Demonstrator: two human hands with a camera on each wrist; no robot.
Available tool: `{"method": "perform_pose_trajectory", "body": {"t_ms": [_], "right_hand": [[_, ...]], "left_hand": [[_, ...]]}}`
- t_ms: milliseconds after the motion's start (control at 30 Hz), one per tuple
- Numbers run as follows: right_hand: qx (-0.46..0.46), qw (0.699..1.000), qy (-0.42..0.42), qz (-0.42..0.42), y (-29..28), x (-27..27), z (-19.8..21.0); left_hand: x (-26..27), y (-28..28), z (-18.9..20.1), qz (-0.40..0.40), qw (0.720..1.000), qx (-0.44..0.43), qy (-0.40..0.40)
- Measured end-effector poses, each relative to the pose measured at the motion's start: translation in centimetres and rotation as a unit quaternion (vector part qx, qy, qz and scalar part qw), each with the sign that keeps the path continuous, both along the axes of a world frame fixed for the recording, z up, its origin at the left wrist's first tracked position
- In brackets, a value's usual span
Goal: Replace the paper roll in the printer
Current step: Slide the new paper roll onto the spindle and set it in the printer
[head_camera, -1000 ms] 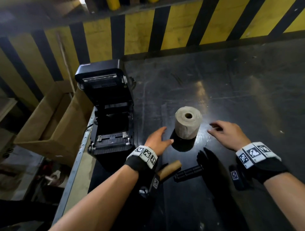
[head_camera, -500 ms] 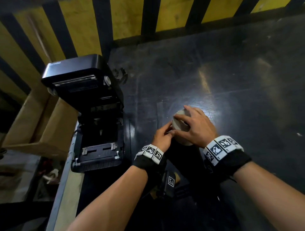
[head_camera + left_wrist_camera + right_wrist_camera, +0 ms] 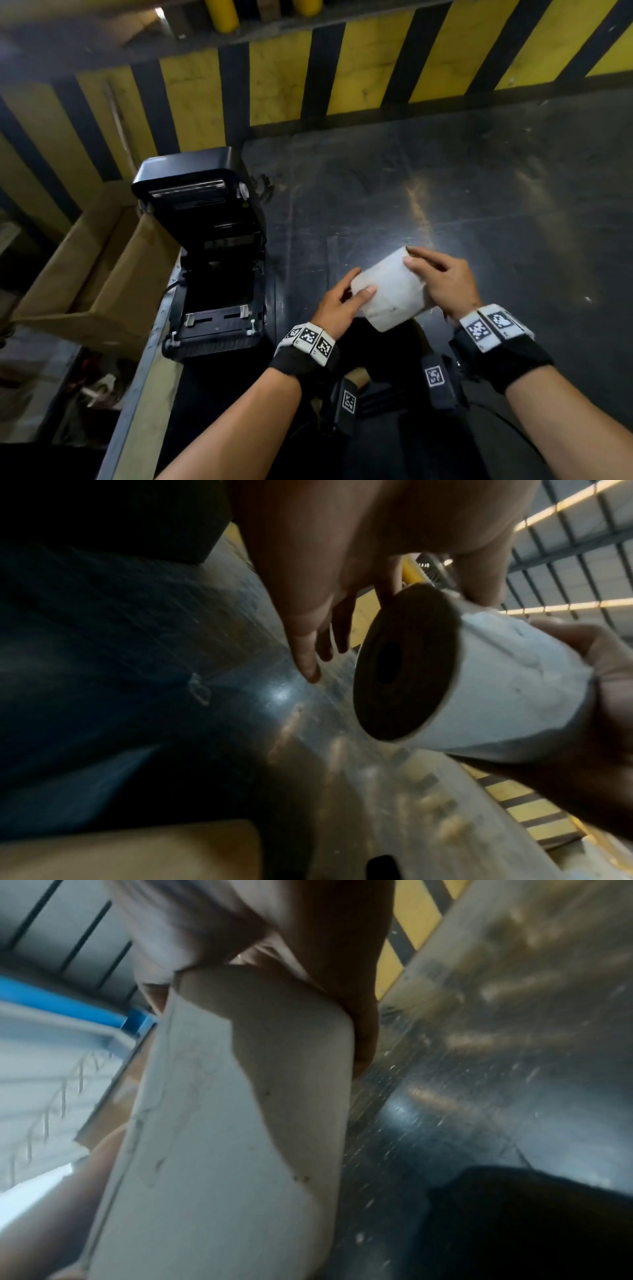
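A white paper roll (image 3: 394,294) hangs tilted just above the dark table (image 3: 479,192), held from both ends. My left hand (image 3: 356,291) pinches its left end, thumb on the paper and a finger at the rim; the other fingers stay straight. My right hand (image 3: 424,270) grips the right end from above. The left wrist view shows the roll (image 3: 496,685) with its dark end face and core hole toward the camera. In the right wrist view the roll (image 3: 222,1123) fills the middle. The black printer (image 3: 212,260) stands open to the left, its bay looking empty.
A brown cardboard core (image 3: 359,377) and a black spindle (image 3: 380,401) lie on the table under my wrists, mostly hidden. An open cardboard box (image 3: 85,274) sits off the table's left edge. A yellow-and-black striped wall (image 3: 342,78) closes the back.
Both hands closed in on the upright roll, took hold of it, lifted it off the table and tipped it onto its side. The head view shifted.
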State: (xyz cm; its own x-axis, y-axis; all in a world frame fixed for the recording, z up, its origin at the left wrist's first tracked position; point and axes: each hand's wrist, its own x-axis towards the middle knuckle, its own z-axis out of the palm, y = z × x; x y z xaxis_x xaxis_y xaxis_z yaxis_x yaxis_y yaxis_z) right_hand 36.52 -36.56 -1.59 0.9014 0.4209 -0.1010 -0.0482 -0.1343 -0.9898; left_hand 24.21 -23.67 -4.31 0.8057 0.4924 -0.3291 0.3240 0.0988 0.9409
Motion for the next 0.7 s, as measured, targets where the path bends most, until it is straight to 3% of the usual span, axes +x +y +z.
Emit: {"method": "perform_pose_trajectory", "body": {"t_ms": [167, 367, 433, 533, 600, 700], "right_hand": [[0.125, 0.976, 0.178, -0.023, -1.5, -1.5, 1.5], [0.115, 0.974, 0.191, 0.034, -2.2, -2.4, 2.9], [0.081, 0.986, 0.138, 0.036, -2.5, -2.8, 3.3], [0.013, 0.994, -0.104, 0.009, -3.0, -3.1, 4.6], [-0.046, 0.965, -0.252, 0.053, -3.1, -3.5, 5.6], [-0.13, 0.913, -0.355, 0.153, -2.7, -3.7, 5.4]], "left_hand": [[-0.5, -1.5, 3.2, 0.009, 0.988, -0.117, -0.096], [-1.5, -1.6, 6.1, 0.006, 0.988, -0.07, -0.137], [-1.7, -1.4, 6.6, 0.014, 0.989, -0.057, -0.137], [-1.7, -0.9, 6.8, 0.031, 0.992, -0.03, -0.117], [-1.8, -0.6, 6.7, 0.045, 0.994, -0.015, -0.103], [-2.0, -0.2, 6.4, 0.05, 0.995, -0.002, -0.08]]}}
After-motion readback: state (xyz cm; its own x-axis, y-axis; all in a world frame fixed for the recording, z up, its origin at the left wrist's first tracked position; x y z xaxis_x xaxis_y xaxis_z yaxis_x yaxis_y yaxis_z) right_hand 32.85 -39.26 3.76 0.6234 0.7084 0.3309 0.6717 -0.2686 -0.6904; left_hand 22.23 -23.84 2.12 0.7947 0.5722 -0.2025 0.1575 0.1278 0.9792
